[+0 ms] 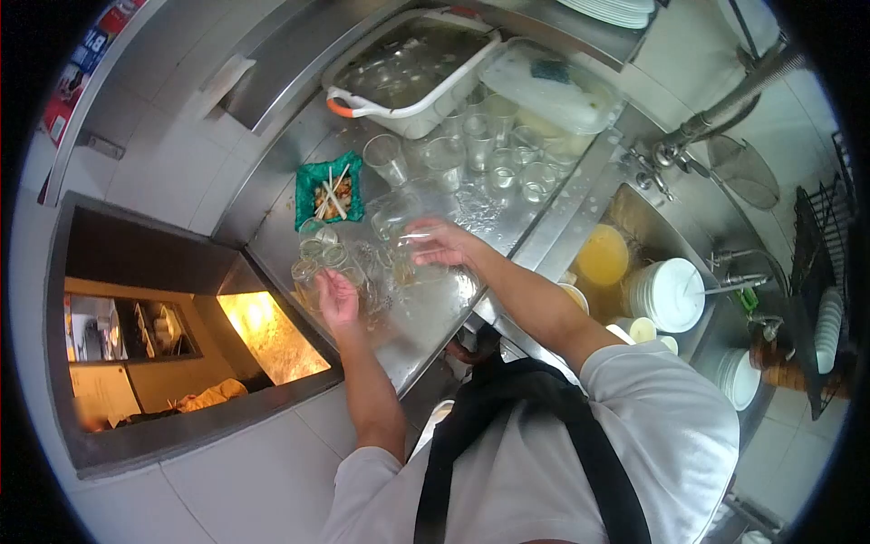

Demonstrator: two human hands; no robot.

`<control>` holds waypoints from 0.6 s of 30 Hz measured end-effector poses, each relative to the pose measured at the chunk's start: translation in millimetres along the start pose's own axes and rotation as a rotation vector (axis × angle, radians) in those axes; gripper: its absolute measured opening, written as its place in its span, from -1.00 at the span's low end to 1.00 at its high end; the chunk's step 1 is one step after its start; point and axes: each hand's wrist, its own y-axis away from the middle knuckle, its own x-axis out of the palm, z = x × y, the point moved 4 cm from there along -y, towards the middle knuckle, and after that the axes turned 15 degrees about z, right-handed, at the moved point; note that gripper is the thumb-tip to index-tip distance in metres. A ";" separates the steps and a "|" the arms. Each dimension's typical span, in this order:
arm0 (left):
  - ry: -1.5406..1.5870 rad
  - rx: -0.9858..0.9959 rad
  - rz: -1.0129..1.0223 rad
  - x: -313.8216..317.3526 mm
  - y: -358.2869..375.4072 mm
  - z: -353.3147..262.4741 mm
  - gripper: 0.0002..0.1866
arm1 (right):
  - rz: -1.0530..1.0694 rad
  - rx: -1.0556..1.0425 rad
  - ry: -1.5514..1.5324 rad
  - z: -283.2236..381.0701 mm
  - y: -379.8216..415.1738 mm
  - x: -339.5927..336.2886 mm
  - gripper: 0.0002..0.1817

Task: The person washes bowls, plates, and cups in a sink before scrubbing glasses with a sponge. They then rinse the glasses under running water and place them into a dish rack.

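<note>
My right hand [441, 243] has its fingers and thumb curved around a clear glass [401, 257] over the metal counter. Lower and to the left, my left hand [338, 299] has curled fingers at the edge of a cluster of small clear glasses [313, 247], closed on one of them. The cluster stands on the wet counter at its left side. Beyond my right hand, more clear cups and tumblers [444, 156] stand in a group. The glass in my left hand is partly hidden by the fingers.
A green-lined container [303, 195] with food scraps and white sticks sits behind the small glasses. A white tub [426, 118] of murky water stands at the back, beside a translucent container [553, 95]. The sink at right holds stacked white dishes [672, 295] and a yellow bowl [603, 255] under faucets.
</note>
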 end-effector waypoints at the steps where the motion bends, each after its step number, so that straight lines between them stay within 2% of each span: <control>1: -0.045 -0.026 0.022 6.0 -2.2 2.0 -0.81 | -0.003 0.017 0.161 15.5 11.1 10.8 -0.57; 2: -0.090 -0.048 0.045 14.3 -4.8 3.1 -0.82 | -0.004 0.037 0.323 30.0 21.0 22.2 -0.61; 5: -0.514 -0.245 -0.002 59.4 -8.6 4.8 -0.90 | -0.004 0.227 1.060 58.1 51.6 34.2 -0.72; 6: -0.696 -0.321 0.022 90.2 -8.7 12.6 -0.90 | -0.042 0.026 1.592 60.7 59.4 32.7 -0.70; 8: -1.065 -0.467 0.068 145.9 -12.3 36.6 -0.92 | -0.136 0.025 1.787 58.1 78.6 17.9 -0.67; 9: -1.222 -0.523 0.187 145.7 -18.7 45.7 -0.91 | -0.184 0.024 1.884 60.6 85.7 14.1 -0.65; 11: -1.530 -0.631 0.433 129.8 -28.1 65.7 -0.90 | -0.259 0.199 1.898 70.8 94.4 5.9 -0.59; 12: -1.655 -0.628 0.550 124.0 -29.5 75.7 -0.83 | -0.294 0.287 1.900 75.5 98.3 2.3 -0.56; 15: -2.132 -0.540 0.819 134.0 -17.9 115.3 -0.81 | -0.394 0.370 1.935 88.1 105.5 -5.2 -0.51; 18: -2.354 -0.551 0.909 155.3 0.2 146.2 -0.79 | -0.409 0.346 1.947 97.0 114.1 -0.5 -0.46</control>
